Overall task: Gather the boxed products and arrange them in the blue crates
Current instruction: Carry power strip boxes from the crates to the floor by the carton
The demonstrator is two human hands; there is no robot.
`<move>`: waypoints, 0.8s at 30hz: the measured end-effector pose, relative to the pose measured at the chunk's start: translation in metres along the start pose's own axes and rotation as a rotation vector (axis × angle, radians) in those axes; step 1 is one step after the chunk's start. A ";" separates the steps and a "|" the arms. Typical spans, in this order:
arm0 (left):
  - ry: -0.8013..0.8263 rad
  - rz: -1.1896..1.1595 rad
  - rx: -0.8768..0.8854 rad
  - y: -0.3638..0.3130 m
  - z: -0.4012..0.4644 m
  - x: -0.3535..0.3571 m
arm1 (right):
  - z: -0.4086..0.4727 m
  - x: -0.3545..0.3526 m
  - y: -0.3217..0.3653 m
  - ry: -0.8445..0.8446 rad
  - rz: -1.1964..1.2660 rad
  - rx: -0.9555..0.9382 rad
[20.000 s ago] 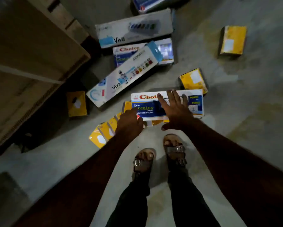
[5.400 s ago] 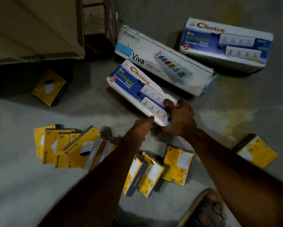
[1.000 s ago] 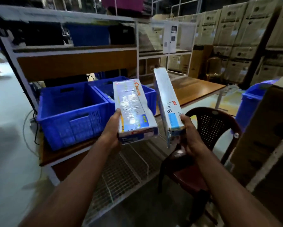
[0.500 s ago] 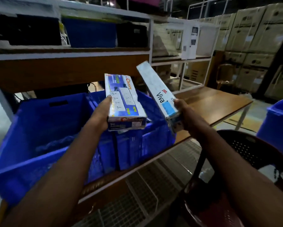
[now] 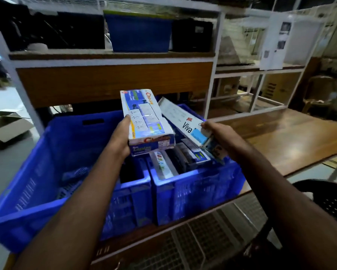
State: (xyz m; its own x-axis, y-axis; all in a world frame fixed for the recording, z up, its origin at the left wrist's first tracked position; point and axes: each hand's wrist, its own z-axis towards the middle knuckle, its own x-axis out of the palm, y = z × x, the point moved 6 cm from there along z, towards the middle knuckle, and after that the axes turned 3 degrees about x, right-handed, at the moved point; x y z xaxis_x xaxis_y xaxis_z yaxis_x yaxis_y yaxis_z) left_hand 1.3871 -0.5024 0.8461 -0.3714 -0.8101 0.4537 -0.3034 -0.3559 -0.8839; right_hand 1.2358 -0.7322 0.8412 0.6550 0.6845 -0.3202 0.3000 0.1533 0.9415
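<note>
- White-and-blue "Choice" cardboard box point(image 5: 147, 121) at frame centre, long and printed with socket pictures; held lengthwise over the seam between the two crates, near end lower and larger in frame than half a second ago.
- Left hand point(image 5: 119, 140) gripping that box at its near left corner: thumb laid along the left edge, remaining fingers curled out of sight underneath.
- Long white "Viva" cardboard box point(image 5: 185, 124) just right of centre, tilted with its far end up and to the left; now down inside the right crate's opening, where half a second back raised above the rim.
- Right hand point(image 5: 219, 136) clasping the near end of that box, fingers wrapped round it, thumb on top beside the blue patch.
- Right blue plastic crate point(image 5: 198, 190) at lower centre, already holding several boxed products point(image 5: 183, 156) lying side by side beneath the two held boxes.
- Left blue plastic crate point(image 5: 52, 172) at lower left, touching the right one; contents dim and hard to make out.
- Both crates much nearer and lower in frame than one second ago, seen more from above.
- Brown wooden shelf board point(image 5: 292, 133) under the crates, stretching to the right edge.
- White metal rack point(image 5: 217, 61) across the upper frame, carrying a dark blue plastic tub point(image 5: 140, 34) at upper centre.
- Flattened brown carton point(image 5: 5, 125) on the floor at the left edge.
- Dark perforated plastic chair point(image 5: 333, 203) at the lower right edge.
</note>
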 end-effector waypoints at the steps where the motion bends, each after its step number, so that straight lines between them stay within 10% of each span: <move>1: -0.019 0.000 0.007 -0.001 0.002 -0.002 | 0.003 0.003 -0.001 0.005 -0.042 -0.021; 17: -0.233 0.056 0.107 -0.017 0.012 -0.030 | 0.024 0.103 -0.021 0.145 -0.838 -0.081; 24: -0.233 0.073 0.110 -0.011 0.018 -0.030 | 0.018 0.116 -0.033 0.450 -0.528 -0.127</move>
State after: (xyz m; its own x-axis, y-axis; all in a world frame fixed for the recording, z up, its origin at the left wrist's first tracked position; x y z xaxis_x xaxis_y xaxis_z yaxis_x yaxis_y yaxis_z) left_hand 1.4172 -0.4825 0.8406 -0.1731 -0.9164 0.3608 -0.1815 -0.3303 -0.9263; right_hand 1.3138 -0.6708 0.7712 0.0853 0.7198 -0.6889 0.3975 0.6095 0.6860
